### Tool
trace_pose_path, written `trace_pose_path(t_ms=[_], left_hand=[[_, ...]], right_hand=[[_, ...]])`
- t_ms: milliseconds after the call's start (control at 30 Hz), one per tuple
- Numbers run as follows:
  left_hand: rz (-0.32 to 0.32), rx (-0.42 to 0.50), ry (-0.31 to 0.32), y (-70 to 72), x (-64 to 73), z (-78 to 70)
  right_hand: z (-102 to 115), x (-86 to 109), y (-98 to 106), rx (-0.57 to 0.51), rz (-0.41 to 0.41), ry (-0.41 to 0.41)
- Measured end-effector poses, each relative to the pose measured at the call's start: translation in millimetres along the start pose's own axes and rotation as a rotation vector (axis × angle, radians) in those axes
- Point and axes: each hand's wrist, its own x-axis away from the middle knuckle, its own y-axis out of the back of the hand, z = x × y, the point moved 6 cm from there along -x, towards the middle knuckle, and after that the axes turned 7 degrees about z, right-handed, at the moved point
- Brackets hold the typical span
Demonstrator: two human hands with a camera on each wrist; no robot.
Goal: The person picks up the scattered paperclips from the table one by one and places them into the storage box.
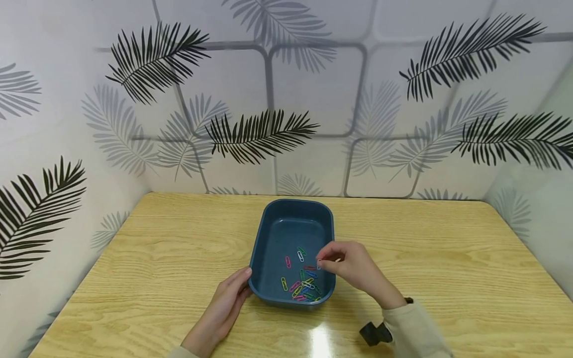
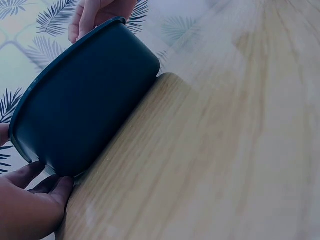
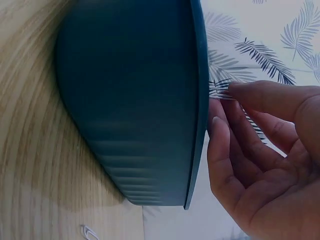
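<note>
A dark blue plastic tray (image 1: 286,219) stands on the wooden table. Several coloured paper clips (image 1: 308,285) lie in its near half, some heaped by the near right corner and others spread apart. My left hand (image 1: 228,301) holds the tray's near left side, thumb at the rim; the left wrist view shows its fingers (image 2: 37,175) against the outer wall. Over the right rim reaches my right hand (image 1: 353,263), thumb and forefinger pinching a small paper clip (image 1: 319,262) whose colour is unclear. In the right wrist view, the tray rim partly hides those fingertips.
One white paper clip (image 3: 89,232) lies on the table outside the tray in the right wrist view. Bare wooden table (image 1: 425,248) extends on both sides. A wall with a leaf pattern (image 1: 313,99) rises behind the back edge. A black strap device (image 1: 375,333) is on my right wrist.
</note>
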Motion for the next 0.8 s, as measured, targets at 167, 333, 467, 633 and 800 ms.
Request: trace_pose_path(t_ms=[167, 333, 467, 633, 800], left_hand=[[0.003, -0.004, 0.002, 1.4, -0.2, 0.0], [0.014, 0.005, 0.008, 2.0, -1.4, 0.3], [0.017, 0.003, -0.001, 1.8, -1.7, -0.1], [0.013, 0.002, -0.01, 1.7, -0.7, -0.3], [0.019, 0.002, -0.011, 2.0, -0.7, 0.4]], right_hand=[[0.0, -0.5, -3.1, -0.045, 0.014, -0.007], [0.8, -0.6, -5.0, -0.098, 0.032, -0.023], [2.1, -0.6, -7.2, -0.129, 0.046, -0.028], [3.4, -0.4, -9.1, -0.113, 0.05, -0.019], [4.0, -0.6, -10.4, -0.082, 0.045, -0.004]])
